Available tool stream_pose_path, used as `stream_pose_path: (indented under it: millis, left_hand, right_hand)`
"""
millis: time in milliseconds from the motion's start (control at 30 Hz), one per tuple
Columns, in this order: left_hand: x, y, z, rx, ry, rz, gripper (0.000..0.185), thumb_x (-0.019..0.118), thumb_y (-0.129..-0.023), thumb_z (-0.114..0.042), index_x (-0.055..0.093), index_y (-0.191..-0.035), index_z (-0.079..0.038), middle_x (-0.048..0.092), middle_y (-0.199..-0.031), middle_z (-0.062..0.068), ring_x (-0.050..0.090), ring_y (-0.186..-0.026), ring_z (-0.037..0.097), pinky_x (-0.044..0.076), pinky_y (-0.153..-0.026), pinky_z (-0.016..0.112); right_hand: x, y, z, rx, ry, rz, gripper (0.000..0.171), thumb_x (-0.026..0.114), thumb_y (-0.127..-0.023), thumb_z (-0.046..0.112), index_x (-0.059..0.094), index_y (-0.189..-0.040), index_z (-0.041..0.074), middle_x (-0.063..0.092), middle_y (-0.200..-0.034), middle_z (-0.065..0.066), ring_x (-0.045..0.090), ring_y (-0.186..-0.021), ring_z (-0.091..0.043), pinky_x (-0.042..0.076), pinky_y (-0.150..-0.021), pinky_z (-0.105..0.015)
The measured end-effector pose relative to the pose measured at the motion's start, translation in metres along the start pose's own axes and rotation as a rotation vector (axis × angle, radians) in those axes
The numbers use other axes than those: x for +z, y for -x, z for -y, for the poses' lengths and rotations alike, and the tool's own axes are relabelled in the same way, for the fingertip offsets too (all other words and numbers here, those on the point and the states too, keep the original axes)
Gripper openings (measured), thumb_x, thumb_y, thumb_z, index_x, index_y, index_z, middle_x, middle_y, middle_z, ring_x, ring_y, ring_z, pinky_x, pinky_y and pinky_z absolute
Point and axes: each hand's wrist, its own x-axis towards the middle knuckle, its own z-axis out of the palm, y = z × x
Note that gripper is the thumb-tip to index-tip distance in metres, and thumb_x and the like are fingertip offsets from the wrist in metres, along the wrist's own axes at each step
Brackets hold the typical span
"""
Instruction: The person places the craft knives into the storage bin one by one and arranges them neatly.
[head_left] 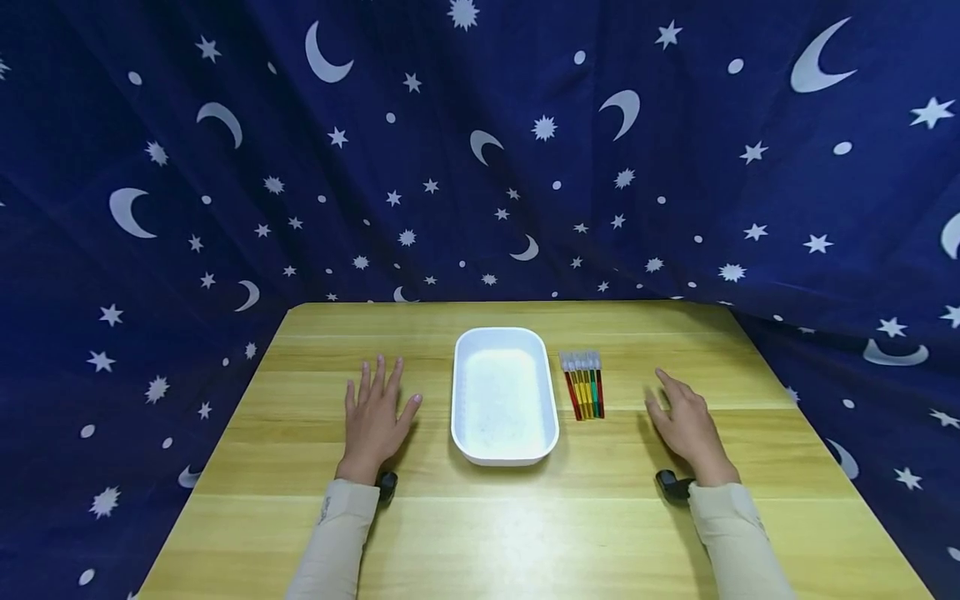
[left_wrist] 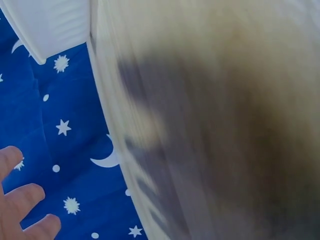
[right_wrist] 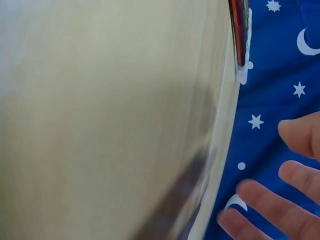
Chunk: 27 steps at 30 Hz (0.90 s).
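A white rectangular tray (head_left: 504, 337) stands in the middle of the wooden table (head_left: 525, 533). Just right of it lies a row of coloured brushes (head_left: 586, 387) with clear caps at the far end. My left hand (head_left: 375, 412) lies flat on the table left of the tray, fingers spread and holding nothing. My right hand (head_left: 686, 421) hovers low or rests right of the brushes, fingers relaxed and holding nothing. The left wrist view shows a tray corner (left_wrist: 47, 22) and my fingers (left_wrist: 25, 200). The right wrist view shows the brushes (right_wrist: 239, 30) and my fingers (right_wrist: 295, 195).
A dark blue cloth (head_left: 480, 150) printed with moons and stars hangs behind the table and drapes down both sides. Small black wrist devices (head_left: 387, 483) sit at each cuff.
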Motion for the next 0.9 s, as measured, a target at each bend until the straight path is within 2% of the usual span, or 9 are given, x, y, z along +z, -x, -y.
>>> stream_pose_path:
  millis: [233,433,533,733,800,900]
  left_hand:
    - [0.002,-0.002,0.001,0.018,0.060,0.025,0.070,0.056,-0.112,-0.044,0.037,-0.168,-0.006,0.026,-0.173,0.028,0.023,-0.160,0.052,0.019,-0.126,0.073]
    - [0.007,-0.006,0.002,0.040,0.202,0.116,0.065,0.055,-0.114,-0.039,0.041,-0.167,-0.004,0.025,-0.173,0.029,0.024,-0.160,0.051,0.026,-0.121,0.078]
    - [0.008,-0.010,0.002,0.042,0.263,0.153,0.065,0.056,-0.113,-0.038,0.040,-0.168,-0.007,0.026,-0.174,0.027,0.027,-0.158,0.051,0.027,-0.122,0.076]
    - [0.009,-0.018,-0.001,0.010,0.418,0.233,0.067,0.059,-0.113,-0.038,0.036,-0.171,-0.014,0.031,-0.174,0.021,0.035,-0.156,0.047,0.031,-0.124,0.070]
    - [0.009,-0.019,-0.003,0.006,0.456,0.256,0.066,0.059,-0.113,-0.036,0.035,-0.171,-0.014,0.034,-0.173,0.021,0.041,-0.153,0.046,0.033,-0.123,0.069]
    - [0.010,-0.020,-0.003,0.005,0.529,0.287,0.065,0.060,-0.113,-0.031,0.035,-0.171,-0.013,0.040,-0.168,0.025,0.050,-0.147,0.046,0.039,-0.120,0.067]
  right_hand:
    - [-0.001,-0.004,-0.002,0.016,-0.040,0.096,0.062,0.058,-0.111,0.014,0.032,-0.161,-0.014,0.065,-0.132,-0.040,0.063,-0.119,-0.059,0.051,-0.098,-0.073]
    - [-0.004,-0.013,-0.003,0.052,-0.084,0.142,0.058,0.057,-0.112,0.016,0.037,-0.159,-0.012,0.068,-0.124,-0.037,0.070,-0.109,-0.054,0.055,-0.093,-0.069]
    - [-0.004,-0.020,-0.003,0.053,-0.111,0.158,0.058,0.058,-0.113,0.018,0.039,-0.158,-0.012,0.070,-0.119,-0.033,0.074,-0.101,-0.046,0.059,-0.088,-0.062]
    - [0.000,-0.031,-0.002,0.097,-0.328,0.220,0.061,0.061,-0.110,0.009,0.034,-0.160,-0.013,0.070,-0.112,-0.028,0.074,-0.085,-0.027,0.064,-0.073,-0.035]
    - [0.002,-0.034,-0.001,0.107,-0.381,0.242,0.063,0.061,-0.110,0.007,0.032,-0.161,-0.014,0.069,-0.111,-0.028,0.073,-0.086,-0.024,0.064,-0.072,-0.030]
    - [0.004,-0.039,0.000,0.109,-0.433,0.274,0.063,0.059,-0.110,0.007,0.030,-0.161,-0.015,0.069,-0.111,-0.028,0.072,-0.086,-0.023,0.065,-0.073,-0.030]
